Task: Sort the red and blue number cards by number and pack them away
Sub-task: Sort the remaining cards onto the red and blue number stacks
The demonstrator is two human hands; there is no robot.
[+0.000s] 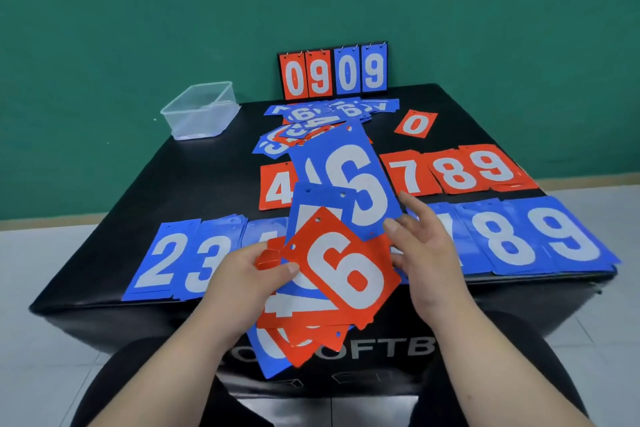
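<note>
Left hand (242, 276) grips fanned cards (277, 352) — one red six (341, 274), one blue six (349, 180) showing.

A tilted fan of cards (304, 340) shows a red 6 card (343, 274) on top. Blue piles (505, 239) lie flat in the near row, red piles (457, 172) behind them, and an unsorted heap (322, 118) farthest.
</note>
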